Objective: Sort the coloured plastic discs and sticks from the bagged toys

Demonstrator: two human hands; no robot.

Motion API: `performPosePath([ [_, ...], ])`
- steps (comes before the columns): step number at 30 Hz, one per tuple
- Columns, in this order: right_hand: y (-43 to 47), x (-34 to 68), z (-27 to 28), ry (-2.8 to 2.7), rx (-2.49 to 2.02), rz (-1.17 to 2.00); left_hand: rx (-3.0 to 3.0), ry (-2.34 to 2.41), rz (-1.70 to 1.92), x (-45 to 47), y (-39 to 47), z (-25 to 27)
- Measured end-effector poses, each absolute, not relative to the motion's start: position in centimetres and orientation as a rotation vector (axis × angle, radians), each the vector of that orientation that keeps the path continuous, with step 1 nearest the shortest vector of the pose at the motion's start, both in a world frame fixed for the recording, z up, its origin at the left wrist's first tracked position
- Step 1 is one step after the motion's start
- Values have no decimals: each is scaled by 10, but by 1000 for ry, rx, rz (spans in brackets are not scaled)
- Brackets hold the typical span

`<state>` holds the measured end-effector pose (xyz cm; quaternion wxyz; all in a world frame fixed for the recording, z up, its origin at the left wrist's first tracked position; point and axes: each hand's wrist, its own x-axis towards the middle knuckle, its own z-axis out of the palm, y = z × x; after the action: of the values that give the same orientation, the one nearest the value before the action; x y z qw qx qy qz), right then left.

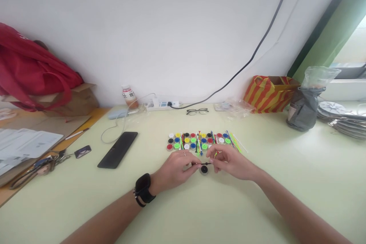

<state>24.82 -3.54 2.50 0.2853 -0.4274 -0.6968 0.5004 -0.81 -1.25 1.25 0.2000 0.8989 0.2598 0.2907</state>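
Just above the table, my left hand pinches one end of a thin black stick that has a small thicker spot near its middle. My right hand has curled fingers at the stick's other end; its exact grip is partly hidden. Directly below the stick sits a small round clear piece with a black top. Beyond my hands, rows of similar round pieces have white, yellow, red, blue, green and black tops. Thin coloured sticks lie in bunches between the rows, with more sticks at the right end.
A black phone-like slab lies to the left. Glasses, a power strip and a bottle are along the wall. A striped bag and a grey bag stand back right. Keys and papers are far left.
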Motion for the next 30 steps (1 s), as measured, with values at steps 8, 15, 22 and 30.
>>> performPosePath([
  [8,-33,254,18,-1878,-1158,1512,2545,776,592,-12,-11,14],
  [15,-32,244,10,-1924,-1113,1420,2577,694,644,-11,-13,17],
  [22,-35,235,8,-1988,-1135,1214,2664,611,620,-8,-15,19],
  [30,-40,236,11,-2072,-1173,1131,2635,649,615,-10,-19,18],
])
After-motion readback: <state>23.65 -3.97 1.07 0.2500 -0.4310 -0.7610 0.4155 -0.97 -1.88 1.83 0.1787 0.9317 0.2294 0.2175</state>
